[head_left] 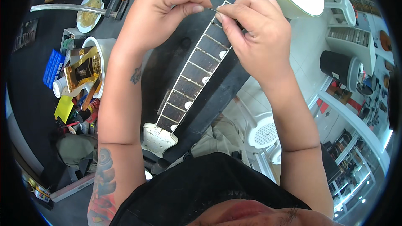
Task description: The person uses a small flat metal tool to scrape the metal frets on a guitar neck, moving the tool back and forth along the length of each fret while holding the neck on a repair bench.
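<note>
An electric guitar lies across the dark bench, its white body [298, 5] at the far right and its white headstock [159, 140] close to me. Between them runs the dark fingerboard [197, 69], crossed by metal frets and marked with pale half-round inlays along one edge. Above its upper part, my left hand [169, 10] and my right hand [256, 27] pinch opposite ends of a short, thin fret wire [212, 10]. Both hands are closed at the fingertips, and the right one hangs over the fingerboard's right edge. Fingers hide the wire's ends.
At left on the bench are a bar clamp [75, 9], an oval dish [85, 23], a white tub [109, 46] with a gold-coloured bottle [78, 75], a blue box [53, 68] and yellow paper [63, 108]. A white plastic chair [261, 130] and black bin [338, 68] stand right.
</note>
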Motion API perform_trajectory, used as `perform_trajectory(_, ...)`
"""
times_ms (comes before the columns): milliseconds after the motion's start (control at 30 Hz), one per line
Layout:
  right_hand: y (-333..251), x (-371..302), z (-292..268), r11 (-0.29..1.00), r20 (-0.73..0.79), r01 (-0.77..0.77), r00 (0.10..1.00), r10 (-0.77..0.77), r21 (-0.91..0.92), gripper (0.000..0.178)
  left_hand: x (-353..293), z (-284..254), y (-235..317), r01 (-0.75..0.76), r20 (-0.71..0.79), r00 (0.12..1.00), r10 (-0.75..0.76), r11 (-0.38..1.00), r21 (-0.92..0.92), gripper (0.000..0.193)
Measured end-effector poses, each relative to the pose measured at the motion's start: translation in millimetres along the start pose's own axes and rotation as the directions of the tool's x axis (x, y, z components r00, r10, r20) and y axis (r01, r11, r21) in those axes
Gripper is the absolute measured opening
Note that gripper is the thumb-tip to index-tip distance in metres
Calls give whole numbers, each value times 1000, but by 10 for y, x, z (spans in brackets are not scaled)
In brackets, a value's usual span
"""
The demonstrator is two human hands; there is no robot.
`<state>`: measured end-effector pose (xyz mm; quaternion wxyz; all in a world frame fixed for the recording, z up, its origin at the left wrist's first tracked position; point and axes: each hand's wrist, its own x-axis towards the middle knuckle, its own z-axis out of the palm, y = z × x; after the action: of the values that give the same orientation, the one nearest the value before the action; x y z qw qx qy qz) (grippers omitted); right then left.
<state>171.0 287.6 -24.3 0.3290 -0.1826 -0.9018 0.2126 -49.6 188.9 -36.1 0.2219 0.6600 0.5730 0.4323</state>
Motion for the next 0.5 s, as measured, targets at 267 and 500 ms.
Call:
perform_trajectory(267, -20, -135, -549, 897, 131, -291, 956, 261, 332, 11, -105, -64, 285, 92, -37, 993, -108, 950, -298, 13)
perform_trajectory(500, 10, -1350, -1105, 516, 340, -763, 640, 689, 389, 13, -421, -154, 920, 226, -183, 943, -277, 940, -255, 33)
